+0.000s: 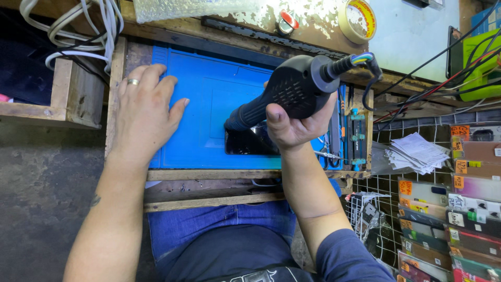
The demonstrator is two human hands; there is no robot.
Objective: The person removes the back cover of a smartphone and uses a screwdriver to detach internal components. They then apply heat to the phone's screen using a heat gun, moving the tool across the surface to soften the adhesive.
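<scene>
Workbench, seen from above. A black hot-air gun point(284, 94) is clamped in the right hand point(297, 122), fingers wrapped round its ribbed body, with the nozzle angled down onto a dark flat device, seemingly a phone point(245, 143), which lies on the blue silicone work mat point(209, 94) near the mat's front edge. The multicoloured cable point(365, 60) is led off the rear of the gun toward the right. The left hand point(143, 112) is laid flat and spread on the mat's left margin, nothing held, a ring worn on one finger. The step in hand is judged to be the heating of the device; a steady nozzle close above the surface appears called for next, the device being unsecured. Open mat is left between the two hands and behind the device; the right side is hemmed by the mat's tool slots with tweezers point(329, 154), the front by the wooden bench edge point(209, 175). A tape roll point(357, 20) and white cords point(78, 31) are kept at the rear.
</scene>
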